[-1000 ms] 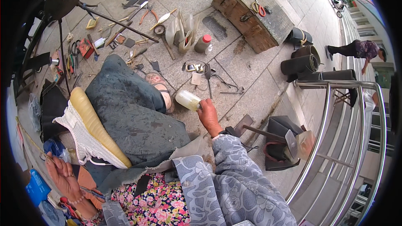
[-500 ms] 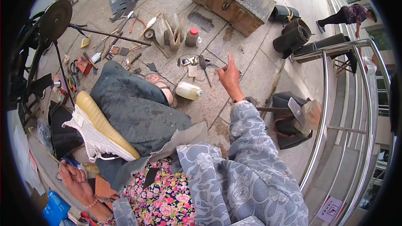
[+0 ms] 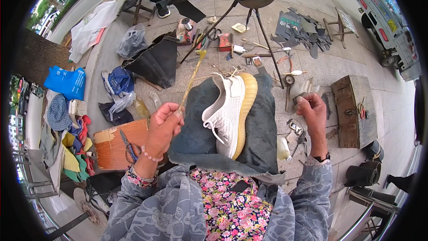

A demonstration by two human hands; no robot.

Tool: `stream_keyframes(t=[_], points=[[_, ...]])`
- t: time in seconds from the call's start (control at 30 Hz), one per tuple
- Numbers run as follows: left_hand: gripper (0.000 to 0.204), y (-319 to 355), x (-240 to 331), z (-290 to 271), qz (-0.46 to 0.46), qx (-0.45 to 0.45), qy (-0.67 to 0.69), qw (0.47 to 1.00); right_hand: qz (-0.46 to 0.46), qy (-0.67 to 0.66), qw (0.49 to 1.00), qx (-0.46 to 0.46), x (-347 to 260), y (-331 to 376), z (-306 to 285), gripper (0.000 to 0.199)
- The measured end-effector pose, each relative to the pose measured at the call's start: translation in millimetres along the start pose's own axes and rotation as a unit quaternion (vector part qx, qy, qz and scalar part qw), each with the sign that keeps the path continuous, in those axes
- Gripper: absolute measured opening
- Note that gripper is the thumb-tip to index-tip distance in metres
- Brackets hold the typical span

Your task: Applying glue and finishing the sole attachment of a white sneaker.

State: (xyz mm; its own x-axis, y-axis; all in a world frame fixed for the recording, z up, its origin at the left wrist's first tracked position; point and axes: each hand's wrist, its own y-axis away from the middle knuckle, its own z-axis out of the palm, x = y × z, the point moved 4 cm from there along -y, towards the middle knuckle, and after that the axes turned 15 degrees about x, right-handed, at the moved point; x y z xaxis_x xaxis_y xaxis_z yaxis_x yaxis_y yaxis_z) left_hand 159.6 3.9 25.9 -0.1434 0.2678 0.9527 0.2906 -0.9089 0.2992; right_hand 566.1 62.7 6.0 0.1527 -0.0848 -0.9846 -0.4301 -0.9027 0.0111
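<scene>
Shoe on lap, glue stick raised.
Left hand [image 3: 162,122] pinches a thin yellowed stick [image 3: 191,78]; right hand [image 3: 313,109] clenched on a small grey object [image 3: 298,98]. White sneaker [image 3: 232,114] lies sole-right on denim cloth [image 3: 267,125]. Risk: stick drips onto the upper if tilted.

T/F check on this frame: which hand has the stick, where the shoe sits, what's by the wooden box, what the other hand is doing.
1. The left hand holds a thin yellowish stick. True.
2. The white sneaker lies on the pavement beside the wooden box. False: it rests on the dark denim cloth over the person's lap.
3. The right hand is empty and flat on the ground. False: it is raised, its fingers closed on a small grey object.
4. A pair of scissors lies on the orange board. True.
</scene>
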Motion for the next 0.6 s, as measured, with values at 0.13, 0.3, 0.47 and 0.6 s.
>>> stream_keyframes(t=[0.13, 0.3, 0.47, 0.6], points=[[0.011, 1.0, -6.2, -13.3, 0.026, -0.002, 0.026, 0.999, -0.18, 0.062, 0.975, -0.118, -67.8, 30.7, 111.2, 0.044], [0.012, 4.5, -15.3, -30.5, 0.0, 0.056, 0.072, 0.996, -0.415, 0.186, 0.87, -0.193, -108.5, 22.7, 201.4, 0.055], [0.012, 22.7, -26.0, -49.6, 0.007, 0.053, 0.103, 0.993, -0.394, 0.418, 0.735, -0.361, -67.4, 31.4, 211.9, 0.031], [0.012, 18.0, -28.8, -56.4, -0.04, 0.058, 0.153, 0.986, -0.391, 0.262, 0.854, -0.223, -88.5, 37.5, 158.5, 0.012]])
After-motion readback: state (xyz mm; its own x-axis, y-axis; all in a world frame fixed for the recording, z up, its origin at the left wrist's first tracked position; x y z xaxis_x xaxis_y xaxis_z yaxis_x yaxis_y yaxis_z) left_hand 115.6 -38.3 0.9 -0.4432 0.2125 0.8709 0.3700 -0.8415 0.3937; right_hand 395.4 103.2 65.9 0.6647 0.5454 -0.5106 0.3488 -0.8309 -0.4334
